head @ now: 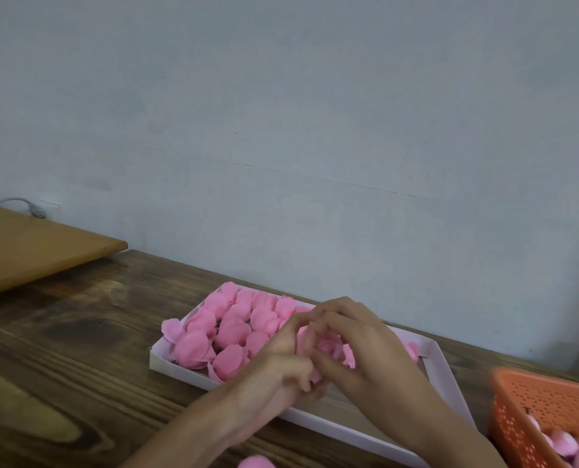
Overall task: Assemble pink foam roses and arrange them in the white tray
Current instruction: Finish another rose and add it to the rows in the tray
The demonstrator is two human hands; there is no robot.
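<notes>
1. A shallow white rectangular tray (180, 369) lies on the dark brown wooden desk (78, 349), close to the pale blue-grey wall (315, 130).
2. A cluster of pink foam roses (230, 332) fills the tray's left part, packed so that they touch; one petal hangs over the left rim.
3. Both hands meet above the middle of the tray. The left hand (281, 369) and the right hand (369, 346) have their fingers curled round a single pink foam rose (328, 347), which they hold between them just over the tray.
4. The hands hide most of this rose; only some petals show between the fingers.
5. An orange perforated plastic basket (551, 407) stands at the right edge, beside the tray, with loose pink foam pieces (565, 445) in it.
6. A rounded pink foam piece (257, 462) lies on the desk at the bottom edge, partly cut off.
7. A light brown wooden board (28, 251) lies at the far left, with a grey cable (28, 206) behind it against the wall.
</notes>
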